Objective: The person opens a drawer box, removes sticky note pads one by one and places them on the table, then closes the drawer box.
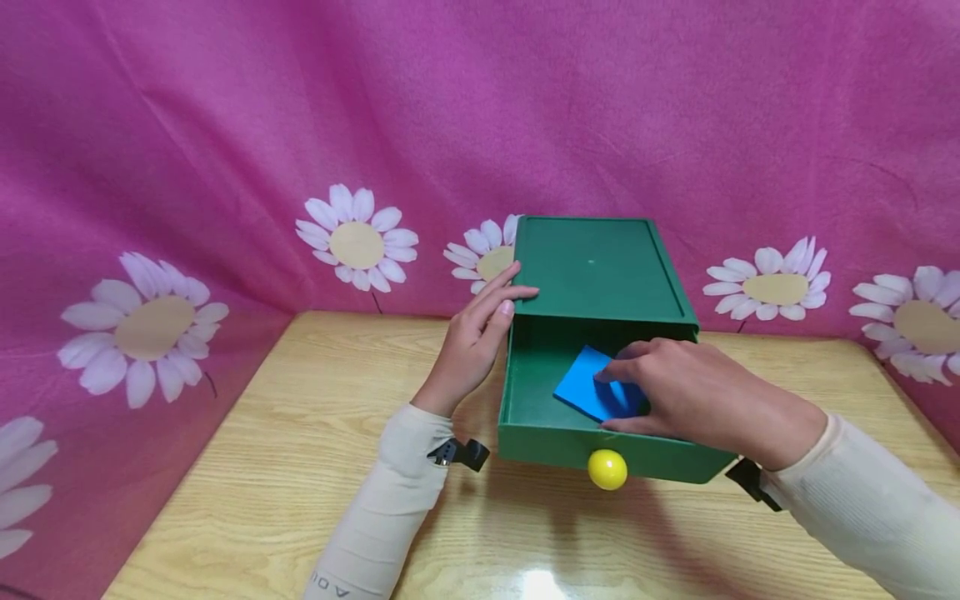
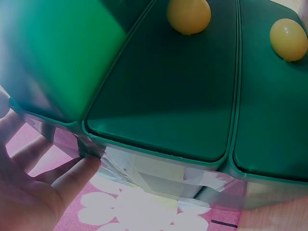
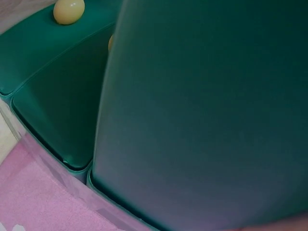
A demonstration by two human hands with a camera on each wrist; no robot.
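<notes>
A green drawer cabinet (image 1: 600,271) stands on the table with its top drawer (image 1: 543,444) pulled out. Inside that drawer lies a flat blue square (image 1: 579,385), possibly a pad of paper. Over it is my right hand (image 1: 675,383), thumb and index finger spread apart, the index fingertip above the square's middle; the other fingers are partly hidden. My left hand (image 1: 472,337) rests its extended fingers against the cabinet's left side and top edge. In the left wrist view, its fingers (image 2: 77,180) touch the cabinet's side. The right wrist view hardly shows the right hand.
A yellow knob (image 1: 607,469) sits on the pulled-out drawer's front. Lower drawers with yellow knobs (image 2: 189,14) are closed. The cabinet stands on a light wooden table (image 1: 300,467), before a pink cloth (image 1: 450,100) printed with white daisies.
</notes>
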